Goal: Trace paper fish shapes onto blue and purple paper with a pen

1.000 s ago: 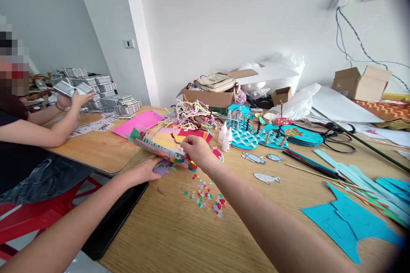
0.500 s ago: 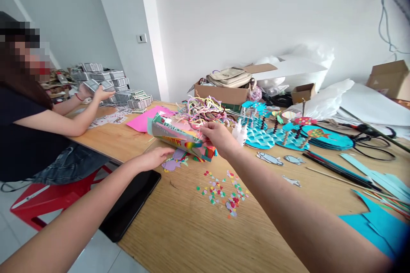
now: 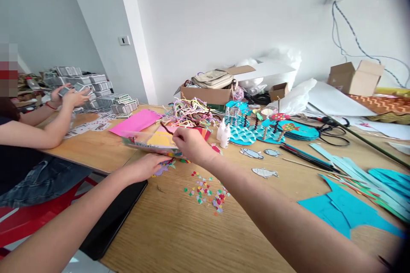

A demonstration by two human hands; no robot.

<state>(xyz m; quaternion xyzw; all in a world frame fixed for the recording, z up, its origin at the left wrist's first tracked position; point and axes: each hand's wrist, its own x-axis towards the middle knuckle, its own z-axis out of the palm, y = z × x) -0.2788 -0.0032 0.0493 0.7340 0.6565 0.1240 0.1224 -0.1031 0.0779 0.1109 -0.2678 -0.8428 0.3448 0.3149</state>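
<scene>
A clear plastic packet of coloured paper (image 3: 153, 140) lies across the table ahead, its sheets yellow, pink and red. My right hand (image 3: 191, 147) is closed at the packet's right end; its fingertips are partly hidden. A dark brown pipe cleaner (image 3: 166, 128) shows right beside those fingers, and I cannot tell whether they touch it. My left hand (image 3: 145, 167) reaches along the packet's near edge with fingers stretched out. Under its fingertips are purple paper fish (image 3: 162, 169). Small coloured paper bits (image 3: 208, 190) lie scattered nearer to me.
White glue bottles (image 3: 224, 134) stand right of the packet, before blue wavy paper crafts (image 3: 241, 132). Behind is a pipe cleaner pile (image 3: 188, 111). Grey paper fish (image 3: 265, 173) and dark pens (image 3: 309, 158) lie rightward. A black tablet-like slab (image 3: 112, 222) is at left. Another person's hands (image 3: 73, 95) hold card stacks.
The packet has gone from a raised, tilted pose to lying flatter, showing its coloured sheets. My right hand has curled more tightly. The view has swung to the right.
</scene>
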